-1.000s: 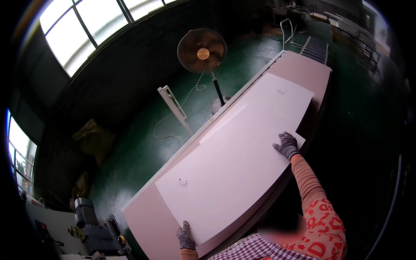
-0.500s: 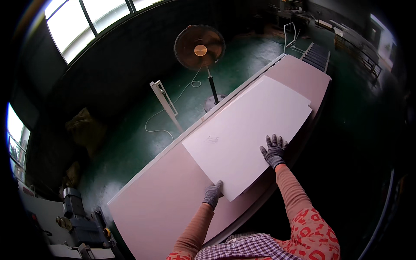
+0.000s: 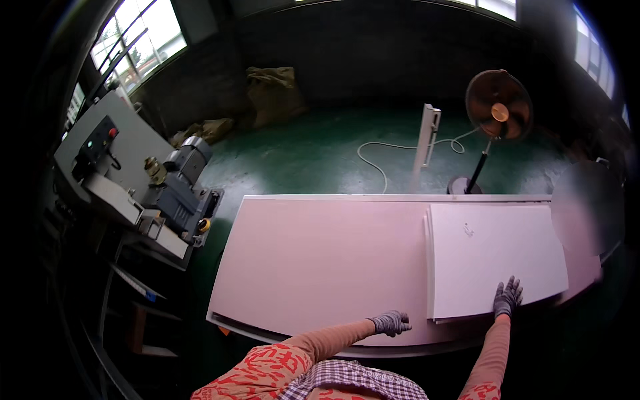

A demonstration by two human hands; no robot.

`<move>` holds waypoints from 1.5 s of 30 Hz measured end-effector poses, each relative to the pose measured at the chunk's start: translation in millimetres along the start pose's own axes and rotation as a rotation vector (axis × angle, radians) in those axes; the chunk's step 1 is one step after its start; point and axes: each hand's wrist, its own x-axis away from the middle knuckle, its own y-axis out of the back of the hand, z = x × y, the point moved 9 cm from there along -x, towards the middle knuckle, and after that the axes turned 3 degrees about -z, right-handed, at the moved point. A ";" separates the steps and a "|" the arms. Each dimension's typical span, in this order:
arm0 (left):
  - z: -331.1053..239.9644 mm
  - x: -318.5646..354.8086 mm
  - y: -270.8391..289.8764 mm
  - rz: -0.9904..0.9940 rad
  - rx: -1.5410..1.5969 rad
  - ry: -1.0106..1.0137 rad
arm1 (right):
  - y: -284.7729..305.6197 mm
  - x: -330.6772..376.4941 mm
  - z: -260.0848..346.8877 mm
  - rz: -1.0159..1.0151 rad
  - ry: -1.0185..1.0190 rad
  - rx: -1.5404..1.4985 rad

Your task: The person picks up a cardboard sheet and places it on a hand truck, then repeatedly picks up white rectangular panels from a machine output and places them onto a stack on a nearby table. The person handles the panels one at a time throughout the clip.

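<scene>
Sheets (image 3: 493, 257) stacked at table (image 3: 320, 253) right end; our right hand (image 3: 507, 297) flat, fingers spread on top; left hand (image 3: 391, 323) curled loosely, empty, at near edge. We judge: press evenly, keep edges aligned.

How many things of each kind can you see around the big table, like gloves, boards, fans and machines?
Grey knit gloves: 2, on the left hand and the right hand
White flat boards: 1 stack
Large pale pink table tops: 1
Round standing fans: 1
Grey machines with a motor: 1
Total: 6
</scene>
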 end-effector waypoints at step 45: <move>586.8 595.8 -101.7 -2.498 1.518 0.296 | -41.7 724.5 563.9 1.538 1.436 -0.575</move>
